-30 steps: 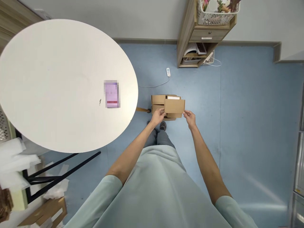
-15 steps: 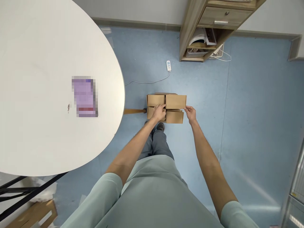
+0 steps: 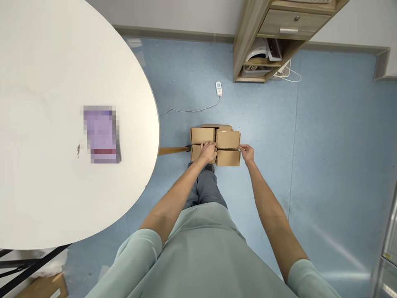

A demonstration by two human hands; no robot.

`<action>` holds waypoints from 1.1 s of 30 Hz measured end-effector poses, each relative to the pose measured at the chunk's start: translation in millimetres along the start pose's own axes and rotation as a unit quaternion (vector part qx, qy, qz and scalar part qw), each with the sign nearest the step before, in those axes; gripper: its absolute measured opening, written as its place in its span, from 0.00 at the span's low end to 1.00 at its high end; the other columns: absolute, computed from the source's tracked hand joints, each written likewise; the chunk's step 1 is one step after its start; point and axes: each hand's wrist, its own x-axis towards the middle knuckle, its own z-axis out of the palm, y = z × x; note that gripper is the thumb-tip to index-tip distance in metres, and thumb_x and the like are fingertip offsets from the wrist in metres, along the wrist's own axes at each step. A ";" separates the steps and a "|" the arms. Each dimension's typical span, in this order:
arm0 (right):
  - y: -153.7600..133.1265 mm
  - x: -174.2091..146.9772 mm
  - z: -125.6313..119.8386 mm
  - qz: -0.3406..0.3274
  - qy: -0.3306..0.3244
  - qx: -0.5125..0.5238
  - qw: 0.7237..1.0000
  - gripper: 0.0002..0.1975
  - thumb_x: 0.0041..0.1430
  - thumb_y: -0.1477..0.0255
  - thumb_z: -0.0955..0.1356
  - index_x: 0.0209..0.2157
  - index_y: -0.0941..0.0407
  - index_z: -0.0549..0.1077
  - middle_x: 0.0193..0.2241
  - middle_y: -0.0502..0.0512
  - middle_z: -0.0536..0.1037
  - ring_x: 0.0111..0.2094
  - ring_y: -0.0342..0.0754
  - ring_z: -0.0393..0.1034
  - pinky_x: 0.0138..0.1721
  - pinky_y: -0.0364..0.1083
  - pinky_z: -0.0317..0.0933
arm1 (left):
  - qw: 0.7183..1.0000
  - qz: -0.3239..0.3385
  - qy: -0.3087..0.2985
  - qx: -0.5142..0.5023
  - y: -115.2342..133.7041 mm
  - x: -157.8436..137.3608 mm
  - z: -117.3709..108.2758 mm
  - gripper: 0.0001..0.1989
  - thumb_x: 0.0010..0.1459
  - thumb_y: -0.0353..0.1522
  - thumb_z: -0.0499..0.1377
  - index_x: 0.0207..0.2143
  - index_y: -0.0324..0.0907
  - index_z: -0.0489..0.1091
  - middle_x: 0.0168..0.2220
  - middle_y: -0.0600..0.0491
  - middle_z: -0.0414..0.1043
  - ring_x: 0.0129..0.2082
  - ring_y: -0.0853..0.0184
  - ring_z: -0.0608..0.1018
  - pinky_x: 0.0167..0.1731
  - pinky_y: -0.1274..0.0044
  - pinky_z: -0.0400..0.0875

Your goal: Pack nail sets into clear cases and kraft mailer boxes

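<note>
Blue floor [image 3: 328, 136] spreads around four small brown cartons grouped two by two; clock directions are taken from the middle of that group unless said otherwise. Outward at nine o'clock stands a white round-edged table [image 3: 124, 198], with a pixelated purple item [image 3: 101, 131] on top that cannot be identified. A white handset [image 3: 218, 88] with a cord [image 3: 192, 111] lies at twelve, a wooden cabinet [image 3: 285, 24] stands at one, and part of a cardboard box [image 3: 43, 287] shows at eight.

Within the group sit the ten-o'clock carton [image 3: 202, 135], the two-o'clock carton [image 3: 228, 140], the four-o'clock carton [image 3: 228, 158] and the eight-o'clock carton [image 3: 196, 152]. The left hand [image 3: 208, 152] lies over the eight-o'clock carton, fingertips near the gap between the cartons; whether it grasps anything cannot be told. From the two-o'clock carton, the right hand [image 3: 247, 153] is at four o'clock, its fingertips drawn together at that carton's outer edge, though whether they pinch it cannot be told
</note>
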 end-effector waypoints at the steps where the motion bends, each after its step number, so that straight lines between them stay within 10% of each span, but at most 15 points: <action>1: -6.2 -7.8 -3.1 -0.005 0.003 -0.002 1.000 0.14 0.52 0.60 0.73 0.36 0.55 0.79 0.45 0.62 0.85 0.46 0.56 0.78 0.57 0.57 0.68 | 1.000 0.005 0.004 0.000 5.2 -7.5 -4.9 0.19 0.53 0.20 0.57 0.44 0.42 0.80 0.50 0.39 0.79 0.63 0.43 0.70 0.69 0.49 0.47; 18: -196.3 -262.8 -61.6 -0.155 -0.125 0.071 0.977 0.15 0.57 0.55 0.74 0.34 0.52 0.76 0.49 0.62 0.85 0.39 0.54 0.77 0.42 0.51 0.66 | 0.989 0.041 0.099 -0.098 132.7 -273.5 -154.3 0.15 0.67 0.33 0.57 0.49 0.45 0.82 0.51 0.49 0.82 0.53 0.58 0.81 0.58 0.65 0.74; 26: -231.2 -354.9 -40.4 -0.190 -0.185 0.096 0.960 0.17 0.57 0.53 0.75 0.34 0.52 0.75 0.48 0.63 0.85 0.47 0.57 0.78 0.42 0.51 0.66 | 0.969 0.045 0.164 -0.177 132.9 -357.5 -193.1 0.14 0.68 0.39 0.59 0.46 0.47 0.83 0.49 0.49 0.82 0.51 0.58 0.82 0.55 0.66 0.75; 33: -251.4 -438.4 0.4 -0.245 -0.204 0.092 0.943 0.16 0.59 0.55 0.76 0.35 0.51 0.75 0.48 0.62 0.85 0.49 0.57 0.78 0.46 0.53 0.68 | 0.949 0.076 0.209 -0.225 85.4 -436.3 -215.0 0.14 0.67 0.42 0.60 0.46 0.47 0.83 0.48 0.49 0.83 0.50 0.58 0.83 0.56 0.65 0.76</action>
